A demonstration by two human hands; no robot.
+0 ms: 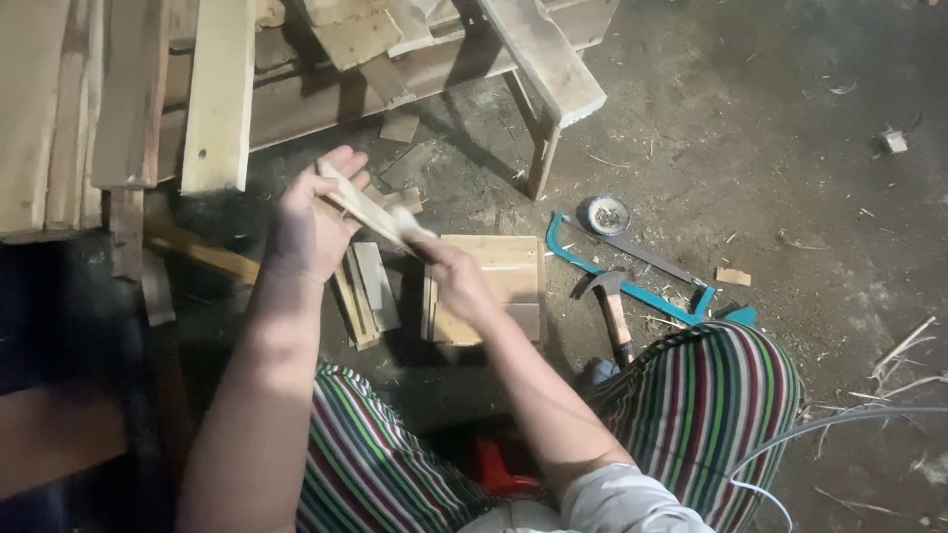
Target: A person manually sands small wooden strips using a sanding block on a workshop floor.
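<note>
Left hand (pixel 311 222) and right hand (pixel 449 271) both close around one thin wood strip (pixel 360 204), held above the floor pieces (hammer (pixel 612 311) nearby); firm, steady grip advisable.

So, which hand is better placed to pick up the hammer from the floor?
The right hand, probably. The hammer lies on the floor on the person's right side, beside the saw, and the right hand is nearer to it. The left hand supports the wooden strip farther away.
</note>
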